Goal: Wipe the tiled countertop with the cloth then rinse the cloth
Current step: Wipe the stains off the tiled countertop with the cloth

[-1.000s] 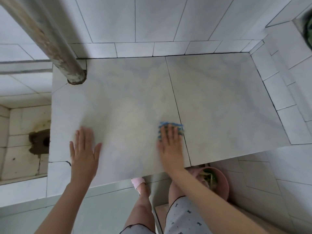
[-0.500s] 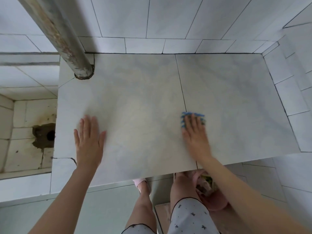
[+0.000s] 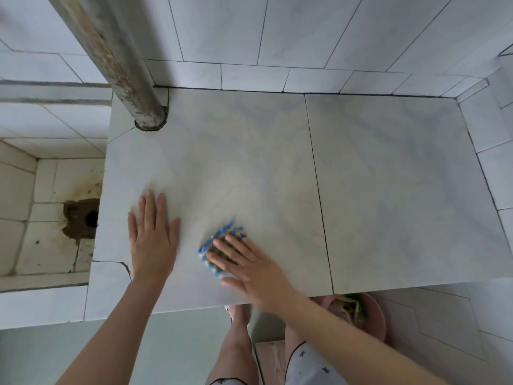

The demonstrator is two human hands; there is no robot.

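Cloth [image 3: 222,240]: small, nubby weave, blue with yellow-white stripes, edges blurred. Lies on tabletop [image 3: 388,190] near front edge, on left tile, under right hand's fingers. Right hand [image 3: 249,268] released, fingers straight, pressing cloth flat. Left hand [image 3: 152,240] released, palm down on bare tile just left of cloth, not touching it. Tabletop: two large glossy marbled grey-white tiles, dark seam between, crack at front-left corner. Round rust-flecked pipe [image 3: 119,65] meets back-left corner. Pink round basin [image 3: 374,315] on floor below front edge holds greenish scraps, unclear.
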